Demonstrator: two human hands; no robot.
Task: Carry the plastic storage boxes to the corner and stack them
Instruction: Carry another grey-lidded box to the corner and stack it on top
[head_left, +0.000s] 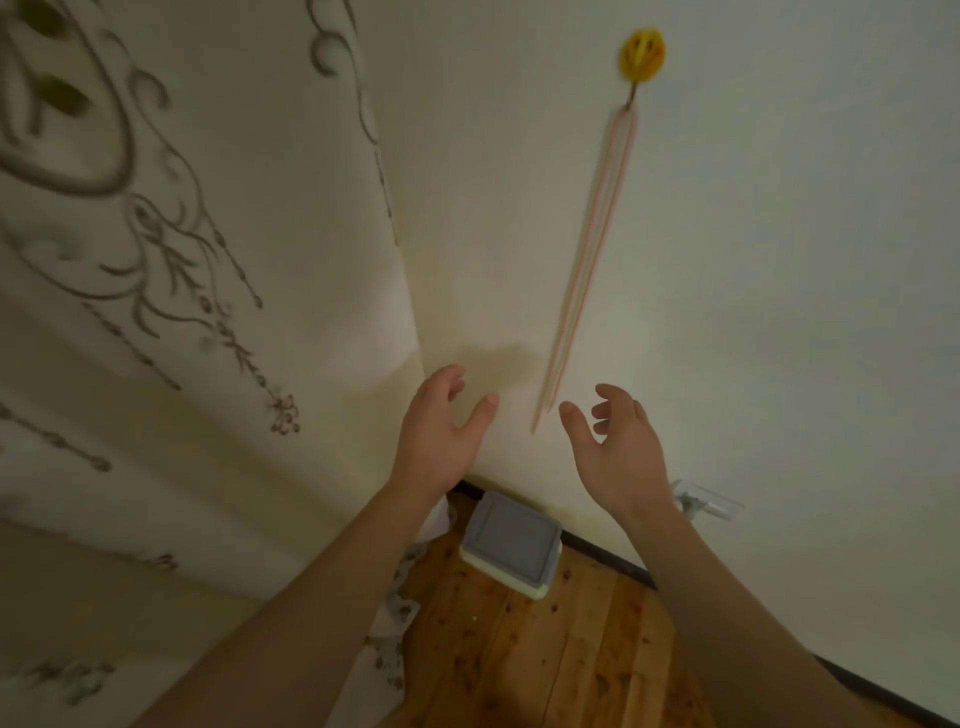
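A plastic storage box with a grey lid and pale base sits on the wooden floor in the corner, against the dark skirting board. Whether more boxes lie under it I cannot tell. My left hand is raised above and left of the box, fingers relaxed, holding nothing. My right hand hovers above and right of it, fingers loosely spread and empty. Both hands are well clear of the box.
A patterned cream curtain hangs on the left down to the floor. On the white wall a yellow hook holds long thin straws. A small clear plastic fitting sticks out of the wall behind my right wrist. Wooden floorboards run toward me.
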